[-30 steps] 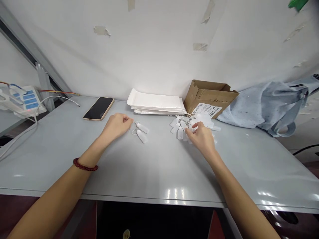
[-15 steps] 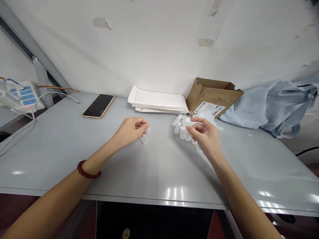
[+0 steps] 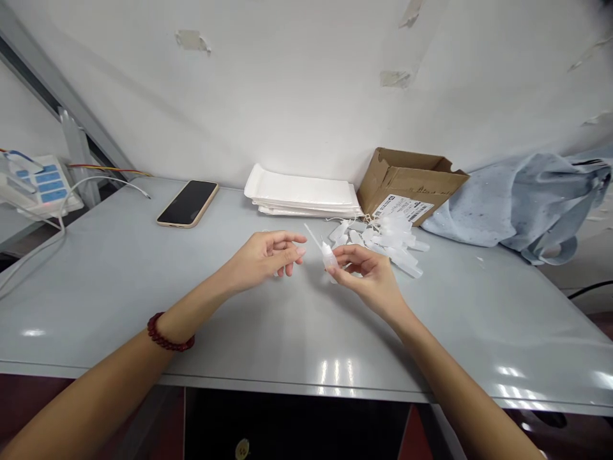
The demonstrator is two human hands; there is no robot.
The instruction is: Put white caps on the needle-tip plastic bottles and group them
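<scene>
My right hand pinches a small white plastic tag with a thin string sticking up from it, just above the grey table. My left hand hovers close to the left of the tag, fingers stretched out towards it and holding nothing that I can see. A heap of several similar white tags lies behind my right hand, in front of the cardboard box. Part of another tag shows under my left fingers.
A stack of white trays leans by the wall. A dark phone lies at the back left. A power strip with cables sits at the far left. A pale blue bag lies at the right.
My right hand lifted one tag off the heap and brought it left to the middle. My left hand moved right to meet it and opened its fingers.
</scene>
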